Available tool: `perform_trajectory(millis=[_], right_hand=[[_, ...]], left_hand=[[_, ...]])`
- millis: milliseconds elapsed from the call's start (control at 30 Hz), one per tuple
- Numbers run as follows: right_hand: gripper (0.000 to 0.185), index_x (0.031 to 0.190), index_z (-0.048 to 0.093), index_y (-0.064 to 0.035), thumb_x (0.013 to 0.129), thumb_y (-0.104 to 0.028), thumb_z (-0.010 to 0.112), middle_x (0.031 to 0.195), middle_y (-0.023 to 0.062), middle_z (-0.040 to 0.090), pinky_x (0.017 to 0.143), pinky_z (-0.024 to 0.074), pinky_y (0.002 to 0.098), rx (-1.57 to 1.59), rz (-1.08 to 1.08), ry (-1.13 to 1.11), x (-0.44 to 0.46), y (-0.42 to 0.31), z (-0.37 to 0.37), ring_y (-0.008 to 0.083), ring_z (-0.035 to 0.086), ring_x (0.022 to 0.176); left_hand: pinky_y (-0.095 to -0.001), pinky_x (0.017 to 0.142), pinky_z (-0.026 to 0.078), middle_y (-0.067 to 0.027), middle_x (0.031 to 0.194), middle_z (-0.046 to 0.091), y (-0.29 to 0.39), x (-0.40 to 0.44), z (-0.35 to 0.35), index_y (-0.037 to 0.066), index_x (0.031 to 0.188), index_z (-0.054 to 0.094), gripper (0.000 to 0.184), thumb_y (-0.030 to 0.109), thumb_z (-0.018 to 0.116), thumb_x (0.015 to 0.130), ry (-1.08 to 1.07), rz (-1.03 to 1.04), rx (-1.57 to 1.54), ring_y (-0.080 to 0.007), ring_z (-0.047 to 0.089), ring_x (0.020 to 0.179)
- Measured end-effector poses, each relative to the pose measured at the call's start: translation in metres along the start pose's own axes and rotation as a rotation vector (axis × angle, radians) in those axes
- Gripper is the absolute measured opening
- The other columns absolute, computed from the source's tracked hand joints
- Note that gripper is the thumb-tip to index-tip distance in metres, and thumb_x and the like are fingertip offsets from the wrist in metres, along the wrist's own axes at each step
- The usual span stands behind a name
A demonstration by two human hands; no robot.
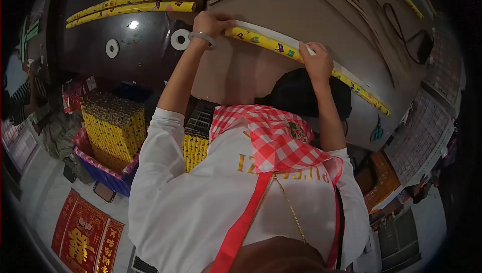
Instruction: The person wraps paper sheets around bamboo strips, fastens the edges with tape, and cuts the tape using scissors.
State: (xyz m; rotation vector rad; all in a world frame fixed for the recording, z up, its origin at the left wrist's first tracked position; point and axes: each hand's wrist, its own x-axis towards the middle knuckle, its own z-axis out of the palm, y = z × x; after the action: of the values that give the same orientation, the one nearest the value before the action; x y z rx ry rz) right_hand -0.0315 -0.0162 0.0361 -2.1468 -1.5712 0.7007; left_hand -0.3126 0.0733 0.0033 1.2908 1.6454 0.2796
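A long yellow roll of printed wrapping paper (276, 45) lies slantwise on the brown table, with a white edge strip along its far side. My left hand (208, 24), with a bangle on the wrist, is closed on the roll's left end. Further right, my right hand (317, 63) grips the same roll around its middle, thumb on top. The roll's right part (364, 94) runs on past that hand. Below it lies a black cloth-like item (309, 95).
Two finished-looking yellow rolls (135, 8) lie at upper left, near two white tape rolls (179, 39) (112, 48). Brown strips (359, 9) and a dark strap (396, 34) lie at upper right. Scissors (376, 130) sit at the right edge. A basket (103, 176) holds stacked yellow rolls (113, 132).
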Motion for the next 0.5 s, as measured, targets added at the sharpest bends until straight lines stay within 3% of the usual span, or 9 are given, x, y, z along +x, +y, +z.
perform_trajectory(millis=[100,200,267,367,500], right_hand=[[0.032,0.078,0.063,-0.0014,0.073,-0.033,0.060,0.086,0.0114,0.061,0.067,0.0457,0.0361,-0.048,0.019,0.016,-0.001,-0.001,0.003,0.0304,0.058,0.077],[0.033,0.078,0.063,-0.0013,0.072,-0.034,0.060,0.085,0.0116,0.061,0.066,0.0460,0.0363,-0.062,0.001,0.055,-0.001,0.002,0.006,0.0305,0.058,0.077],[0.033,0.078,0.063,-0.0012,0.072,-0.033,0.060,0.086,0.0117,0.061,0.066,0.0461,0.0362,-0.061,-0.009,0.073,-0.001,0.004,0.007,0.0306,0.058,0.076],[0.032,0.078,0.062,-0.0008,0.072,-0.032,0.060,0.086,0.0121,0.061,0.066,0.0463,0.0362,-0.060,-0.047,0.094,-0.002,0.004,0.008,0.0306,0.058,0.077],[0.031,0.078,0.062,-0.0002,0.072,-0.031,0.061,0.087,0.0124,0.061,0.066,0.0463,0.0366,-0.064,-0.069,0.111,-0.003,0.005,0.009,0.0307,0.058,0.077]], left_hand=[[-0.0264,0.063,0.049,-0.0033,0.070,0.065,0.007,-0.002,-0.001,0.016,0.083,0.069,0.022,0.030,0.070,0.066,0.067,0.045,0.160,-0.0141,0.062,0.064],[-0.0269,0.066,0.049,-0.0022,0.073,0.065,0.006,-0.002,-0.001,0.012,0.092,0.066,0.035,0.028,0.072,0.062,0.056,0.010,0.178,-0.0156,0.063,0.068],[-0.0242,0.059,0.049,-0.0058,0.071,0.065,0.005,-0.001,-0.002,-0.001,0.093,0.058,0.042,0.023,0.074,0.063,0.133,0.115,0.157,-0.0108,0.062,0.066],[-0.0278,0.070,0.048,-0.0028,0.073,0.065,0.016,-0.006,-0.005,0.002,0.099,0.052,0.053,0.025,0.075,0.056,0.104,0.033,0.221,-0.0173,0.062,0.077],[-0.0280,0.070,0.048,-0.0041,0.074,0.065,0.015,-0.003,-0.005,0.002,0.094,0.054,0.048,0.024,0.075,0.057,0.104,0.035,0.225,-0.0168,0.062,0.078]])
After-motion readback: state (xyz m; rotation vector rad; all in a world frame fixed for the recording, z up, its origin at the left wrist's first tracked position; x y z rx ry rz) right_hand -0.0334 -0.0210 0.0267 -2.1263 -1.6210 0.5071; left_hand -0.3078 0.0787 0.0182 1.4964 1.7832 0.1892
